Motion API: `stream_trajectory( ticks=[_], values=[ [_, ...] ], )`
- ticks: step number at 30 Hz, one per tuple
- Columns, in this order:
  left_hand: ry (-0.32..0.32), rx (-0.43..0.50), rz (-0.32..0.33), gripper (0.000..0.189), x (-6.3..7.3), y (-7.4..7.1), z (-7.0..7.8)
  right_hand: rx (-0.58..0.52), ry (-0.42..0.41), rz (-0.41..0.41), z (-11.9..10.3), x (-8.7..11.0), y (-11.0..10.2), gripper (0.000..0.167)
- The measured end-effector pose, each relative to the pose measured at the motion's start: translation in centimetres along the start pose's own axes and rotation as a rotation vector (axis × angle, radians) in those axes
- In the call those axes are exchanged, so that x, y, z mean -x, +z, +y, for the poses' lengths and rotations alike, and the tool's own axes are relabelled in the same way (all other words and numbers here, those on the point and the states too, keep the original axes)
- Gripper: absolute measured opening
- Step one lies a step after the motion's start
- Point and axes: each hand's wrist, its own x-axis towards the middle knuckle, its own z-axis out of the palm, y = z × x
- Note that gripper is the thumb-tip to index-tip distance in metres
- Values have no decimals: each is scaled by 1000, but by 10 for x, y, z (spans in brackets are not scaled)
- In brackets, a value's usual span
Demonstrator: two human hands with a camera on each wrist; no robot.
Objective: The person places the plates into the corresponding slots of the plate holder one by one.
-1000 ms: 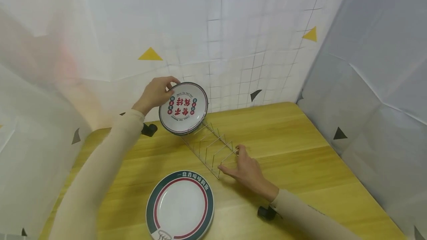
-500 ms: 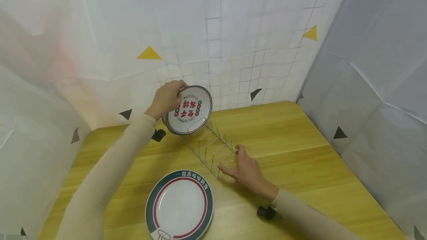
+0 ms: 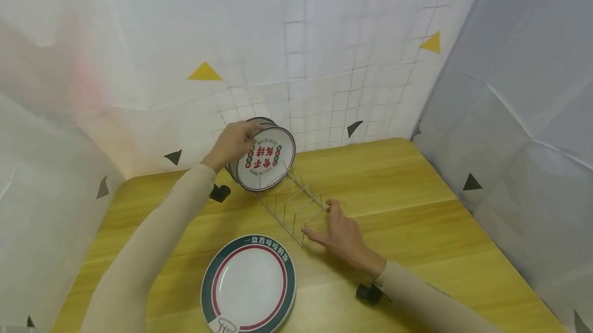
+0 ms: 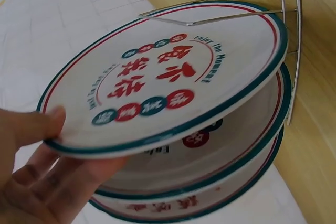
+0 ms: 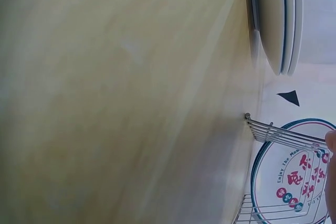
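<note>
My left hand (image 3: 233,145) pinches the upper left rim of a white plate (image 3: 273,155) with red characters and a dark rim. In the left wrist view its thumb lies on the plate's face, and its other fingers are behind it. The plate stands tilted in the far end of a wire dish rack (image 3: 278,220), its lower edge among the wires. Two similar plates, a middle plate (image 4: 236,163) and a rear plate (image 4: 194,208), lean behind it. My right hand (image 3: 345,238) grips the rack's near end between thumb and fingers.
A large plate (image 3: 250,286) with a wide green rim lies on top of a stack on the wooden table (image 3: 394,183), in front of the rack. White sheeting (image 3: 347,39) surrounds the table at the back and sides.
My left hand has moved right and slightly down with the plate, which now overlaps the rack's far wires. The plates behind have come into view. The right hand stays in place on the rack.
</note>
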Motion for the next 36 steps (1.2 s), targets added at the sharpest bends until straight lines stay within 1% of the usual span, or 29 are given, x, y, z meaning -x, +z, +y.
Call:
stream_trajectory(
  ticks=[3, 6, 11, 18, 22, 27, 30, 33, 36],
  values=[
    [-29, 44, -45, 42, 2, -3, -5, 8, 10, -1, 0, 0, 1, 100],
    [-47, 69, -69, 43, 5, -5, -8, 9, 15, -2, -1, -1, 2, 100],
    [-55, 70, -71, 44, 7, -5, -7, 13, 17, 8, -1, -1, 2, 99],
    [-83, 82, -69, 45, 10, -3, -8, 17, 8, 10, 0, -1, 2, 97],
    [-82, 80, -69, 46, 12, -4, -8, 13, 4, 9, 0, -1, 1, 98],
    [-71, 79, -60, 46, 13, -4, -9, 15, 10, 2, -2, 0, 0, 98],
    [-49, 77, -46, 47, 14, -2, -10, 13, 13, -4, -3, 0, -1, 98],
    [-10, 34, -21, 48, 18, -1, -12, 14, 7, -4, -3, 1, -1, 96],
    [21, -6, 21, 48, 26, -3, -13, 17, -3, 4, -2, 1, 0, 96]
  ],
)
